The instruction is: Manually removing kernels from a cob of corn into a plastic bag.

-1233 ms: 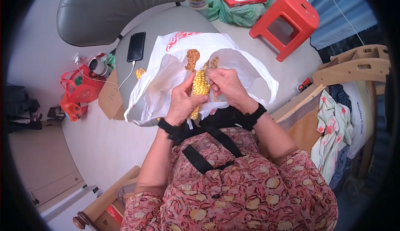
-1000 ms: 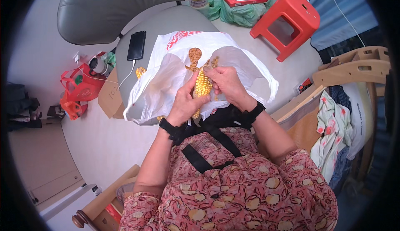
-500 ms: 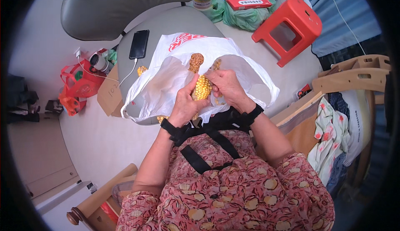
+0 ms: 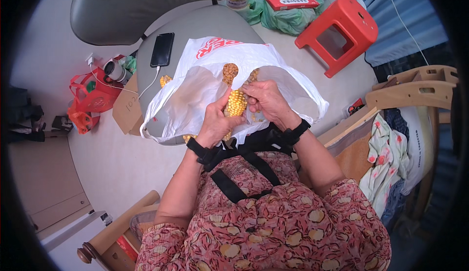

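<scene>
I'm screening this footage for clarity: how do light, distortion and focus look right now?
Head view, centre: soft, fairly even light, the white bag brightest, no harsh glare on the corn cob; left hand and right hand reasonably sharp, fine contact too small to judge; head view, edges: fisheye bending, black rim, blue curtain dimming towards it.

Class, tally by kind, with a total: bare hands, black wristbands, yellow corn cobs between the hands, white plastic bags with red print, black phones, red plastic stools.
Bare left hand and right hand: 2
Black wristbands: 2
Yellow corn cob: 1
White plastic bag: 1
Black phone: 1
Red plastic stool: 1
Total: 8
</scene>
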The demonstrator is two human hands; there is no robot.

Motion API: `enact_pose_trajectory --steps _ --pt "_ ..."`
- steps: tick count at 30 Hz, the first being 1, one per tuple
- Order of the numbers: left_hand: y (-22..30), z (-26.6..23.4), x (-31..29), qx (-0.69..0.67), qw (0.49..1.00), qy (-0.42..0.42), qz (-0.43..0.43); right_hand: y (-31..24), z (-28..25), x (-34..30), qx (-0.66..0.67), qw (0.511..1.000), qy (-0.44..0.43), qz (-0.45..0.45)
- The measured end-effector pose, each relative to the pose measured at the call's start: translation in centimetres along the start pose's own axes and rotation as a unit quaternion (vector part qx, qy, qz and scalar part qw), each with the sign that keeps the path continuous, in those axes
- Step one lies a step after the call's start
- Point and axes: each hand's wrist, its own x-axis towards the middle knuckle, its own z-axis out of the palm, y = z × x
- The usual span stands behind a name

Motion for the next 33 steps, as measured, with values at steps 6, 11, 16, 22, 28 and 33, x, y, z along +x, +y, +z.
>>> enact_pose_trajectory --steps 6,11,16,22,28,33 --pt "-0.1 -0.1 -0.1 -0.012 1.0 0.005 -0.006 0.2 0.0 -0.1 -0.012 1.0 -0.005 -0.011" --pt "0.5 0.1 -0.2 0.009 1.0 0.009 -0.009 0.1 0.5 0.2 0.044 0.998 0.048 0.02" --pt "0.3 0.0 -0.4 0.032 0.999 0.017 0.016 -0.3 0.9 0.0 0.03 0.998 0.051 0.016" --pt "0.6 0.1 -0.8 0.039 0.999 0.01 -0.031 -0.2 0.7 0.0 -0.045 0.998 0.032 -0.007" --pt "0.7 0.0 -0.8 0.007 0.999 0.005 -0.041 0.5 0.3 0.3 -0.025 0.999 0.022 -0.018" --pt "0.2 -0.1 -0.7 0.02 0.999 0.007 -0.035 0.8 0.2 0.4 -0.006 0.999 0.025 -0.026"
